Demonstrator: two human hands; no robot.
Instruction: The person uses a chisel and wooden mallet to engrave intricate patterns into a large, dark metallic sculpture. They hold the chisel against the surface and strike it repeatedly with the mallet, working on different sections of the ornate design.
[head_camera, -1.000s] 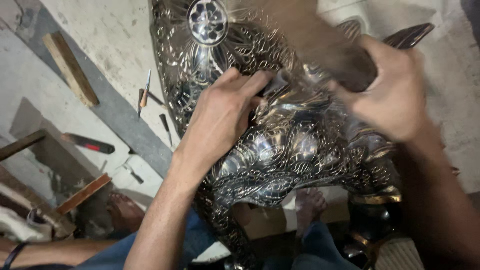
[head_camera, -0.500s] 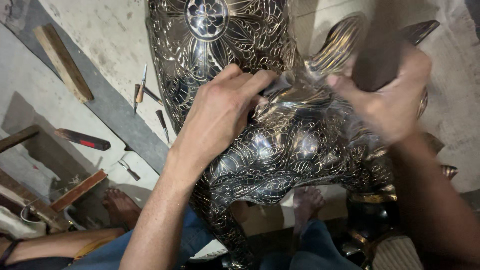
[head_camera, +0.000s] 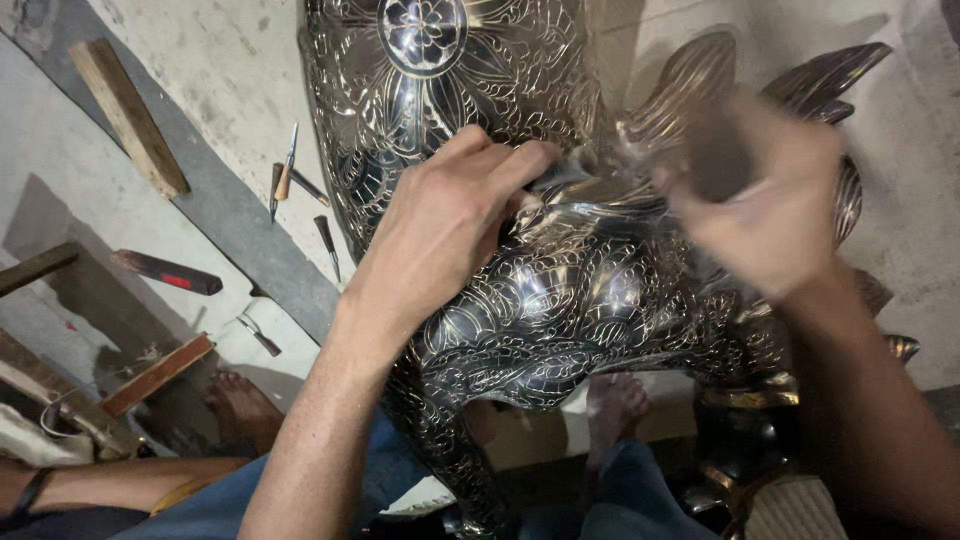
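Engraved metal, dark and silvery, is pressed under the left hand (head_camera: 440, 240), which is laid flat-curled on the figure (head_camera: 560, 290) at the centre of the view; its fingers are closed narrowly on a small dark tool (head_camera: 555, 178) whose tip is set against the surface. At three o'clock from it, the right hand (head_camera: 770, 200) is seen blurred, wrapped around a dark handle-like object (head_camera: 715, 150); what that object is cannot be told. The figure is covered with chased scroll and scale patterns, and a round flower medallion (head_camera: 423, 30) is cut into it at twelve o'clock. Ribbed, leaf-shaped projections (head_camera: 800, 75) are raised at one to two o'clock.

Outward at nine to ten o'clock, several small chisels (head_camera: 290, 180) are laid on the concrete floor (head_camera: 220, 70), near a grey strip. A wooden block (head_camera: 130, 115) is placed at ten o'clock, and a dark handle with a red mark (head_camera: 165, 272) at nine. Bare feet (head_camera: 240, 405) and blue trousers (head_camera: 380, 470) are seen at six to seven o'clock beneath the figure.
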